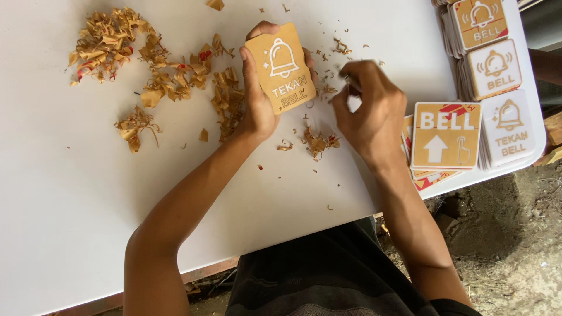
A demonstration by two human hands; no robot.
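Left hand [257, 93] fingers grip a tan rounded rectangular bell sign [280, 67]; right hand [369, 108] fingers pinch narrowly, blurred; stacked tan and white sign plates [494, 70] crowd the white bench's [70, 193] far-right edge.

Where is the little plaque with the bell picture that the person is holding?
In the head view, the plaque is up near the top middle, gripped in the left hand, above the white table, with paper scraps on its left.

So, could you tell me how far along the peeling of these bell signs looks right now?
Done: peeled scraps litter the white table, and white-faced signs sit stacked at right. In hand: the left hand holds a tan-covered sign, and the right hand pinches something small beside it. Left: a covered arrow sign stack.
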